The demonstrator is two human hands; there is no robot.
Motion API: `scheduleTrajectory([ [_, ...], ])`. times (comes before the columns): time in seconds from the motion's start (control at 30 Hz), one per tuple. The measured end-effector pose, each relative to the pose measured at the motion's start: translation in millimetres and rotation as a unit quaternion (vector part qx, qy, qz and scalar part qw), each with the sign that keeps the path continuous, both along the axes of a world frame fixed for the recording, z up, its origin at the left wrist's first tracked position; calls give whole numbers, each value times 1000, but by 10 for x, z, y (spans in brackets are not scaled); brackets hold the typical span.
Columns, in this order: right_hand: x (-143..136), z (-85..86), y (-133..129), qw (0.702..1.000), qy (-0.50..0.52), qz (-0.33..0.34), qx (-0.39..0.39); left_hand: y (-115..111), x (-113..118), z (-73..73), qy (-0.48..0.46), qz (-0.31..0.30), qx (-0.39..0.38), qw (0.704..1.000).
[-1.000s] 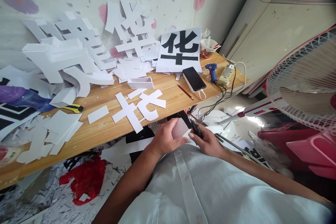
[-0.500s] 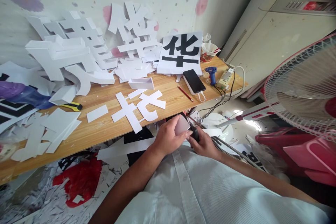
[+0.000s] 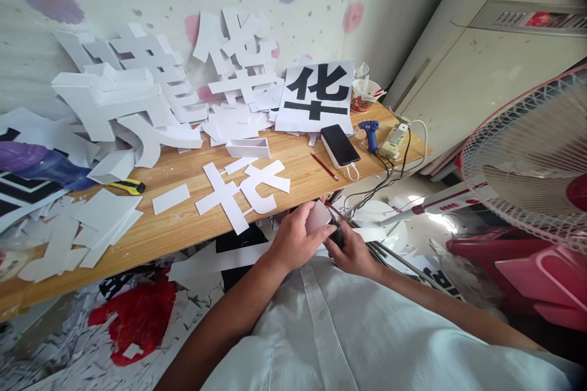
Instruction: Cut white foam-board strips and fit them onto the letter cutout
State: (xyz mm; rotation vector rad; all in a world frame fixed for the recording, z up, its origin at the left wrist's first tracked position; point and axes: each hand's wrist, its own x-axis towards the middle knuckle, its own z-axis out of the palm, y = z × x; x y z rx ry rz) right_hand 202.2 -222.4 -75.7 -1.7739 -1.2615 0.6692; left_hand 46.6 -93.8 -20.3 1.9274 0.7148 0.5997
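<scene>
Just past the table's front edge, my left hand (image 3: 296, 237) pinches a small white board piece (image 3: 318, 217). My right hand (image 3: 356, 252) is closed around a black-handled tool (image 3: 338, 234) right against that piece; its working end is hidden, so I cannot tell its kind. The hands almost touch. A long white strip (image 3: 243, 256) shows to the left of my hands, below the tabletop. Nearest on the table lie flat white cut-out strokes, a cross-shaped one (image 3: 222, 195) and a curved one (image 3: 263, 188), beside a small rectangle (image 3: 170, 198).
Raised white characters (image 3: 107, 101) lean along the wall. A printed sheet (image 3: 314, 98), a phone (image 3: 340, 145), a pencil (image 3: 323, 166), a blue glue gun (image 3: 369, 133) and a yellow cutter (image 3: 128, 186) are on the table (image 3: 183, 229). A fan (image 3: 536, 153) stands at right.
My right hand and the black-handled tool have shifted slightly left, closer to my left hand. The white piece stays in my left hand, and its angle differs slightly.
</scene>
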Motion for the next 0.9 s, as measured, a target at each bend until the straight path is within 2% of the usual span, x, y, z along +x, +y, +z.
scheduleTrajectory([
  [0.37,-5,-35,-11,999,36,0,-21,-15,18,-5,4,6,5,1000],
  [0.9,-7,-52,7,1000,-1,7,27,-16,27,-38,-14,-4,52,999],
])
